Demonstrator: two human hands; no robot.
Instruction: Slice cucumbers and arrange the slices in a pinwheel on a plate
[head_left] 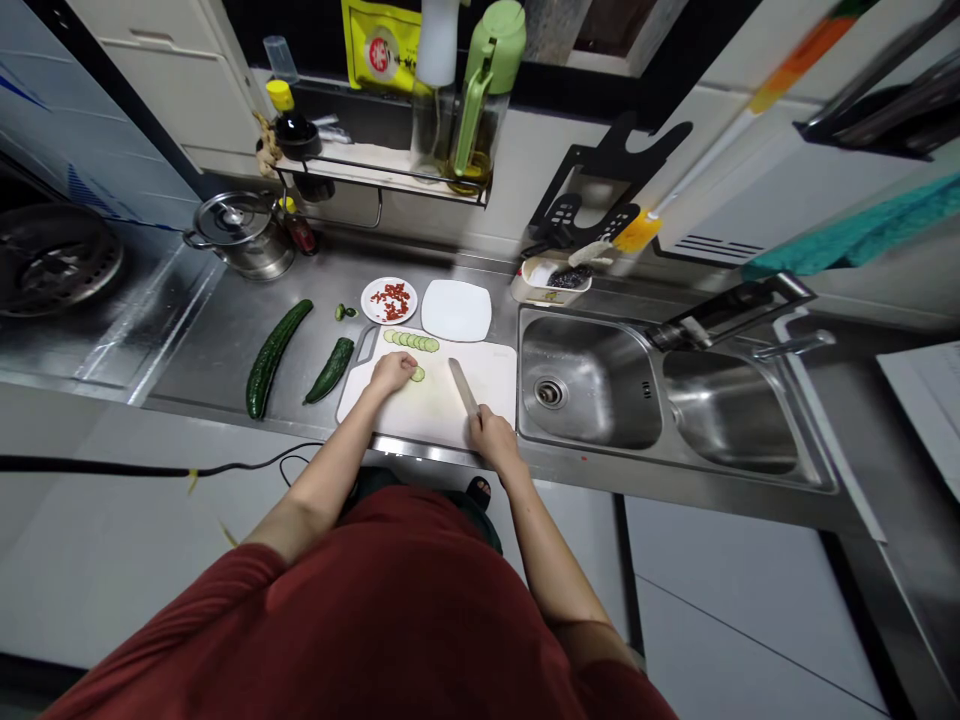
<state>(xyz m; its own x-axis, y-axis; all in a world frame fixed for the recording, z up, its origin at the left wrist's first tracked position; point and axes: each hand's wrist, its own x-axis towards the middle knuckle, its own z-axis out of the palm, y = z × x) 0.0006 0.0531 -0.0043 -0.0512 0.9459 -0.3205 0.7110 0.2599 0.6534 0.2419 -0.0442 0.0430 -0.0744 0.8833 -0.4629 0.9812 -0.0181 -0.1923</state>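
Observation:
My right hand [493, 437] grips the handle of a kitchen knife [463, 385], its blade pointing away from me over the white cutting board [442, 425]. Toward the left side of the board, my left hand [394, 372] has its fingers pinched together at a cucumber slice [418, 375]. A row of overlapping cucumber slices [411, 341] lies along the board's far edge. Left of the board rests a cut piece of cucumber [330, 370], and beyond it a longer whole cucumber [277, 358]. Small cucumber ends [341, 312] sit behind the cut piece.
Behind the board stand a plate of chopped red pieces [390, 301] and a white square plate [456, 310]. A double sink [592, 385] with a faucet [731, 312] adjoins on the right. A lidded pot [244, 235] is at the back left, below a wall shelf [375, 172] with bottles.

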